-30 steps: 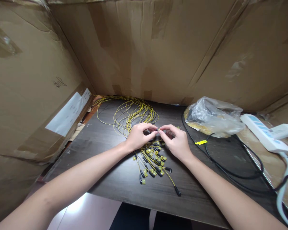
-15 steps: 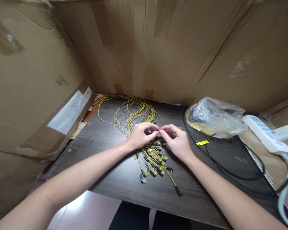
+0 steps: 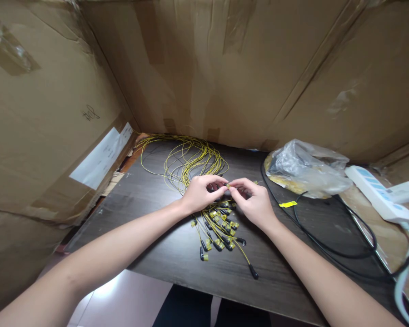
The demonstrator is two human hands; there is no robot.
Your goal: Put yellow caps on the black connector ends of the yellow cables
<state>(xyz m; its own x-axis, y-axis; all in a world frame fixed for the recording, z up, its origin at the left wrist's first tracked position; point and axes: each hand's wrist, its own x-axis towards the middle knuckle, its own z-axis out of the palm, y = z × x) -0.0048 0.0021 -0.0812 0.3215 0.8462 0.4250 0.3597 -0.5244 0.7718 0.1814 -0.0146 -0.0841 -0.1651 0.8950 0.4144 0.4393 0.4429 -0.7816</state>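
My left hand (image 3: 203, 193) pinches a small black connector (image 3: 226, 184), mostly hidden by the fingertips. The fingertips of my right hand (image 3: 254, 200) meet it from the other side, closed on a small yellow cap (image 3: 228, 185). Whether cap and connector are joined cannot be made out. Below the hands, several thin yellow wires fan out to black connector ends (image 3: 231, 245), many with translucent yellow caps (image 3: 205, 257) on or beside them. One black connector (image 3: 253, 271) lies apart at the front, with no cap visible on it. Behind my left hand the wires form a loose coil (image 3: 199, 156).
Cardboard walls (image 3: 204, 68) enclose the dark tabletop (image 3: 150, 245) at the left and back. A clear plastic bag (image 3: 306, 168), a black cable (image 3: 341, 252) with a yellow tag (image 3: 288, 204), and a white power strip (image 3: 378, 193) lie on the right.
A bit of yellow now shows between the fingertips, where mainly black showed before. Both hands stay nearly in place; the view has shifted slightly.
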